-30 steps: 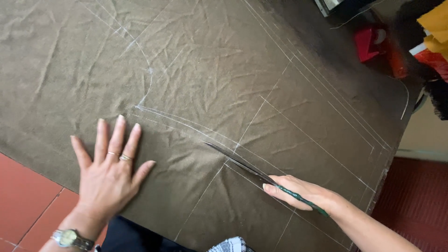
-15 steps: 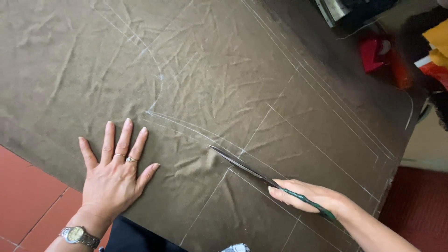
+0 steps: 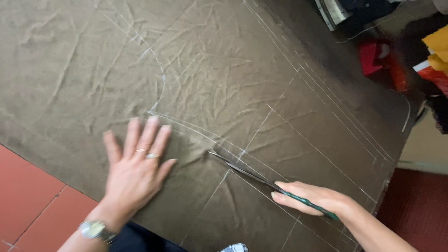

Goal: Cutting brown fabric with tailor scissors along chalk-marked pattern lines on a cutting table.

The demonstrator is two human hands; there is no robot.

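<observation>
- Under both hands lies a wide olive-brown cloth (image 3: 224, 79), wrinkled and marked with white chalk lines (image 3: 322, 156), spread over a red tiled floor (image 3: 32, 196).
- The right hand (image 3: 312, 199) is clenched around the green handles of a pair of scissors (image 3: 261, 179); the thumb lies along the top of them.
- Ahead of that grip, the dark blades run up and to the left along a chalk line, and their tip stays just short of the left hand. I cannot tell if the blades are apart or together.
- The left hand (image 3: 135, 170) holds nothing; it lies flat on the cloth with the fingers spread, just beside the blade tip. Two rings are on one finger and a wristwatch (image 3: 95, 229) is on the wrist.
- Compared with one second ago, the left hand has moved forward over the cloth, nearer to the curved chalk line (image 3: 161, 88), and it looks blurred now.
- The scissors have also gone further along their line since then, and the right hand followed them with the same grip.
- Beyond the far edge of the cloth, well apart from both hands, there is a red object (image 3: 373, 56) and some yellow and red cloth pieces (image 3: 436, 56).
- Near the left wrist, at the bottom edge of the view, a dark garment (image 3: 140, 240) shows partly.
</observation>
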